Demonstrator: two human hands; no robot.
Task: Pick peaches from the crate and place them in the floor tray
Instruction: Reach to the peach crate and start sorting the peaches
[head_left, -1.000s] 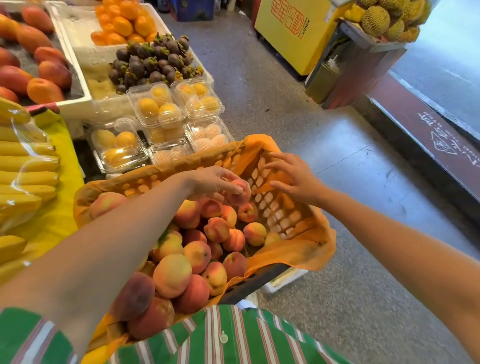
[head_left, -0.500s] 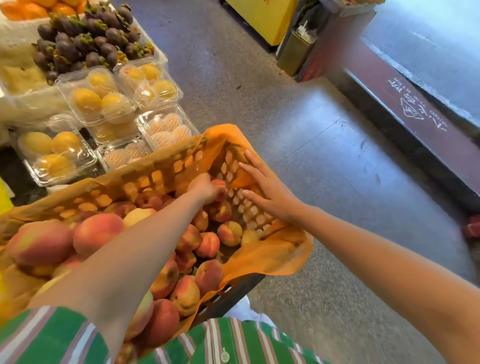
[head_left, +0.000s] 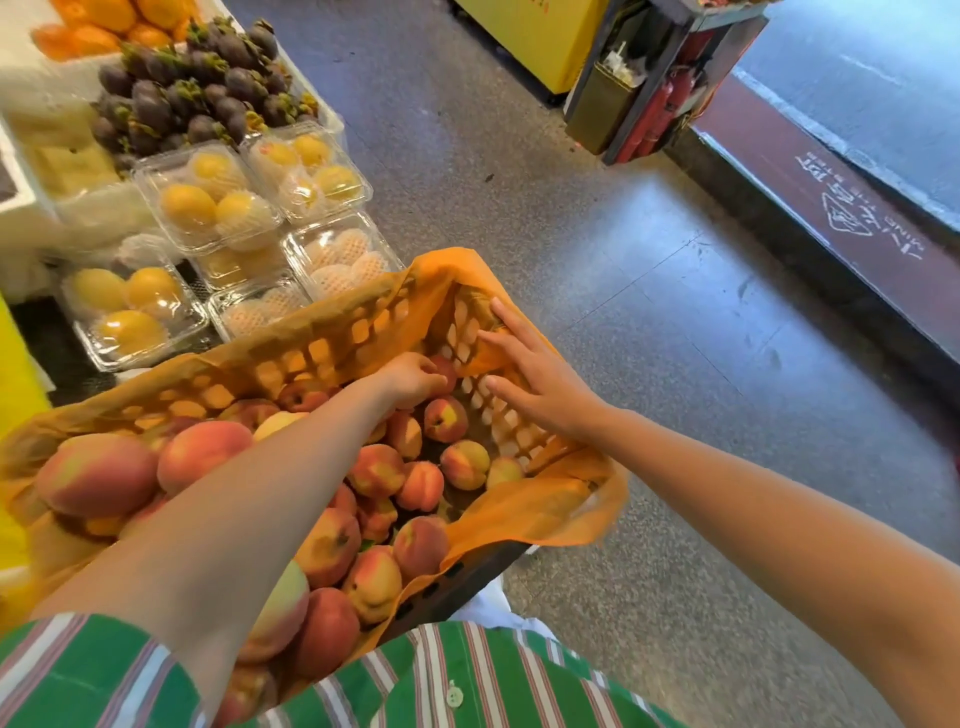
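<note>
Left hand (head_left: 410, 378) has dropped from above the pile a second ago into the crate's far corner. Right hand (head_left: 543, 387) went from curled fingers to flat.

Near to far:
- Green striped shirt (head_left: 467, 675) along the bottom edge, both bare forearms reaching out over the crate (head_left: 457, 582).
- Crate is dark plastic with lattice walls, and an orange liner (head_left: 540, 512) is draped over its rim. It's tilted in view, near end up against the shirt.
- Peaches (head_left: 374, 470) are all inside the crate, piled deepest at the near-left end and thinning toward the far-right end.
- Left hand: fingers curled over one reddish peach (head_left: 445, 370), which sits in the far corner against the liner, touching the fruit below it. Can't tell if it's lifted clear.
- Right hand: fingers straight and spread, palm down, pressing the liner against the right-end wall. Holds nothing. Just beside the left hand, not touching it.
- Beyond the crate's far wall: clear clamshell boxes (head_left: 208, 197) of yellow fruit, plus some with pale netted fruit (head_left: 337, 260).
- Behind those: heap of mangosteens (head_left: 208, 88), then oranges (head_left: 104, 21) at the top-left edge.
- Right side: speckled grey floor (head_left: 597, 291).
- Far end: yellow cabinet (head_left: 540, 41), red fire extinguishers (head_left: 654, 114) beside it.
</note>
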